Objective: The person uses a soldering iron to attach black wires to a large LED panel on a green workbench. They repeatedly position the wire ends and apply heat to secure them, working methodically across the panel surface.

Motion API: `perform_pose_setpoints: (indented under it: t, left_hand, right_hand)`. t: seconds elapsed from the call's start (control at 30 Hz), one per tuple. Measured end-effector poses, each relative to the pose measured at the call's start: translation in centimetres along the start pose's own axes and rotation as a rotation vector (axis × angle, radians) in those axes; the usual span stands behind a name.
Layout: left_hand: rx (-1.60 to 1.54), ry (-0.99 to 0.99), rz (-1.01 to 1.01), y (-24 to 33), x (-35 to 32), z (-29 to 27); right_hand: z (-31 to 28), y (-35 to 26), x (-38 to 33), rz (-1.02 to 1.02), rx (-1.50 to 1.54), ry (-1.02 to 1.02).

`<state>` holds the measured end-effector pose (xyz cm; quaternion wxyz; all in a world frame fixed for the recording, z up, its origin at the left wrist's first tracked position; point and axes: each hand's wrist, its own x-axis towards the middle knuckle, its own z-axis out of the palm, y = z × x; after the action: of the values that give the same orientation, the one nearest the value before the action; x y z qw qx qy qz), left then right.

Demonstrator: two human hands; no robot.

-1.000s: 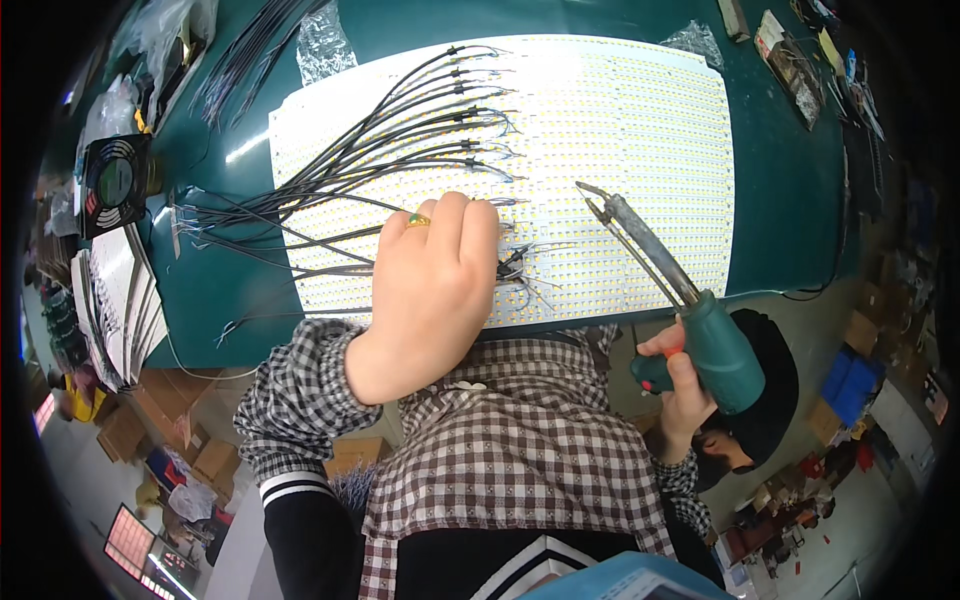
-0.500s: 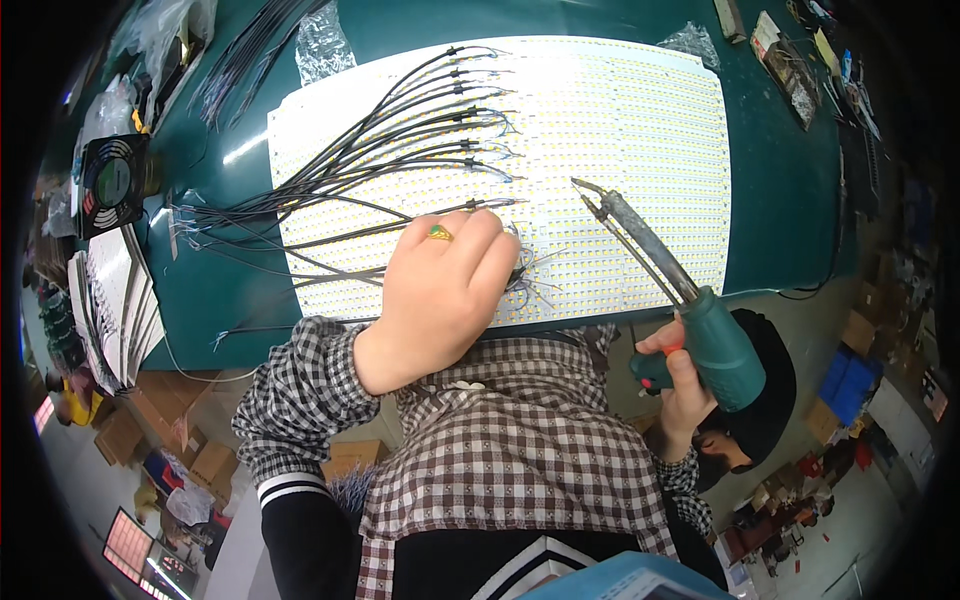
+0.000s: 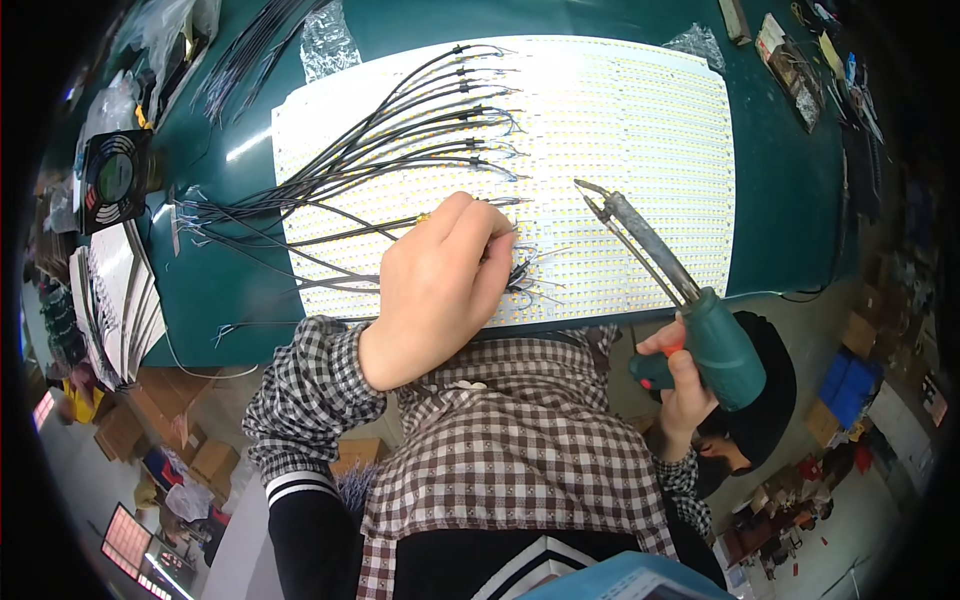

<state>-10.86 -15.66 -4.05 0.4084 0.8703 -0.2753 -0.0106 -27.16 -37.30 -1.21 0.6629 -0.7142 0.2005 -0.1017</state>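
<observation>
A white LED panel [image 3: 650,150], covered with rows of small yellow chips, lies on the green table. Black cables [image 3: 350,150] with thin bared wire ends fan across its left half, several of them ending in a line near the middle. Over the lower cables, my left hand [image 3: 440,285] is closed in a pinch on a black cable near its wire end, which the fingers mostly hide. My right hand [image 3: 685,390] grips the handle of a green soldering gun [image 3: 725,350], fingers by its red trigger. Its tip points up-left above the panel, apart from the wires.
A small black fan [image 3: 113,182] stands at the left edge, above a stack of white panels [image 3: 115,305]. More dark cables [image 3: 250,60] lie at the far left beside clear plastic wrap [image 3: 328,42]. Another person's dark-haired head [image 3: 765,400] is close to my right hand.
My left hand has turned and shifted slightly, its fingertips drawn together near the wire ends. The soldering gun has hardly moved.
</observation>
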Motion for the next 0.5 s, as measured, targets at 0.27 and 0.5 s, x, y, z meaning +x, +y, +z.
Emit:
perform_pose_setpoints:
  t: [0.27, 0.5]
  left_hand:
    - [0.198, 0.103, 0.273, -1.0, -0.5, 1.5]
    - [-0.011, 0.012, -0.074, 0.1, 0.2, 0.4]
  right_hand:
    - [0.2, 0.3, -0.1, 0.001, 0.022, 0.013]
    - [0.0, 0.3, -0.3, -0.012, 0.038, 0.023]
